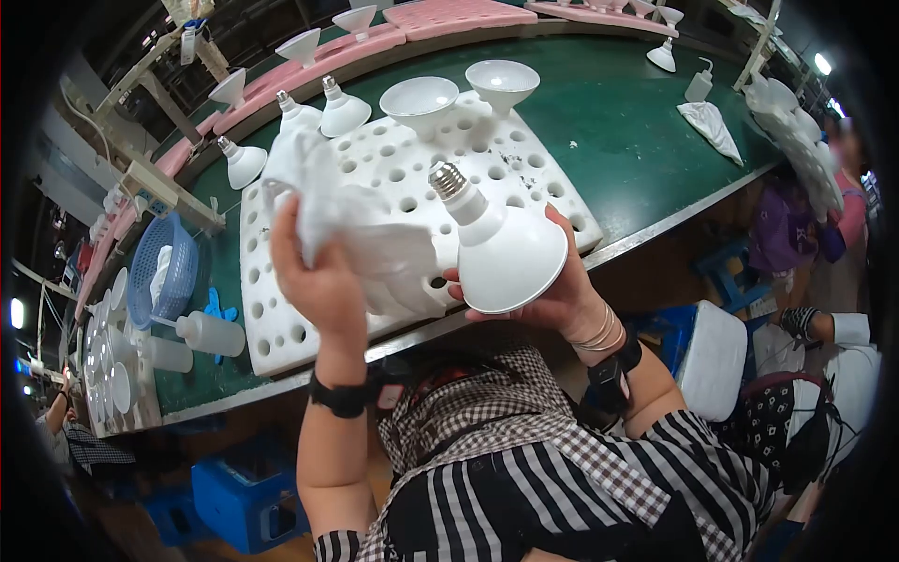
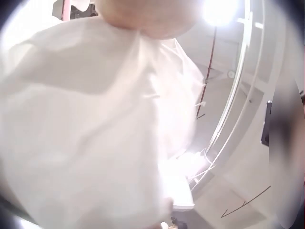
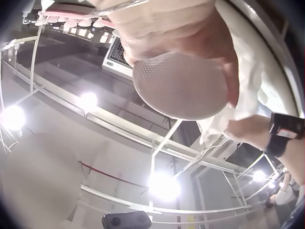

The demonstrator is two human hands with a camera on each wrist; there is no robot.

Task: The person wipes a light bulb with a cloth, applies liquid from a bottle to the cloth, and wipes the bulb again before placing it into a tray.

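A white lamp (image 1: 513, 258) with a silver screw base is held by the right hand (image 1: 573, 304), its fingers around the wide rim. In the right wrist view the lamp's round face (image 3: 183, 88) shows, gripped by the right hand (image 3: 176, 28). The left hand (image 1: 323, 286) pinches a white cloth (image 1: 323, 178), blurred, to the lamp's left and apart from it in the head view. That cloth (image 2: 90, 119) fills much of the left wrist view. Both hands are over the near edge of a white foam board (image 1: 272, 318) with round holes.
Two lamps (image 1: 420, 96) stand face up in the board; several others (image 1: 245, 162) rest face down at its far left. On the green table (image 1: 599, 112) are a blue basket (image 1: 164, 267), a squeeze bottle (image 1: 211, 332) and, at right, a folded cloth (image 1: 710, 129). Pink foam (image 1: 459, 14) lines the back.
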